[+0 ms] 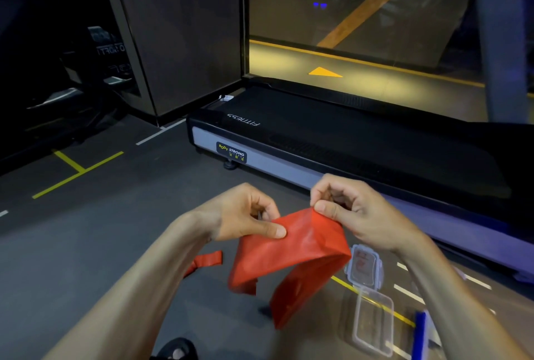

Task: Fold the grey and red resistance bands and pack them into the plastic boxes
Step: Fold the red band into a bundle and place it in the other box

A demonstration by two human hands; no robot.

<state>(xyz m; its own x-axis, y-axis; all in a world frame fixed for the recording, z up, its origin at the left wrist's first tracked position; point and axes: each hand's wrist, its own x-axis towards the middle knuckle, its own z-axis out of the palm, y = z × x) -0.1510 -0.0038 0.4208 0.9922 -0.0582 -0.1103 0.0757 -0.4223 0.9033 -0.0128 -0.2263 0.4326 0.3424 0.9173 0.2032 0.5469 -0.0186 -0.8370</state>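
A dark shoe (176, 349) shows at the bottom edge of the view, nearest the camera and below the red resistance band (291, 255), on a grey gym floor (86, 244) marked with yellow and white lines. To the lower right of the band, two clear plastic boxes lie on the floor: the nearer plastic box (372, 322) sits beside a blue object (419, 333) that runs out of view at the bottom edge, and the second plastic box (364, 268) lies just beyond it, partly tucked behind the band's right fold. The band itself is held up off the floor in the middle of the view, doubled over so that two loops hang down toward the floor. The left hand (245, 215) pinches the band's upper left edge between thumb and curled fingers; the right hand (344, 203) pinches the top corner of the fold the same way, fingers bent over the rubber. A loose end of red band (206, 260) lies on the floor to the left of the held band; whether it is the same strip cannot be told. Beyond the band, a black treadmill (332, 140) bearing a "Body Strong" label stretches across the floor. Behind it stands a glass wall (361, 12) overlooking a lit lane with a yellow arrow (325, 72)
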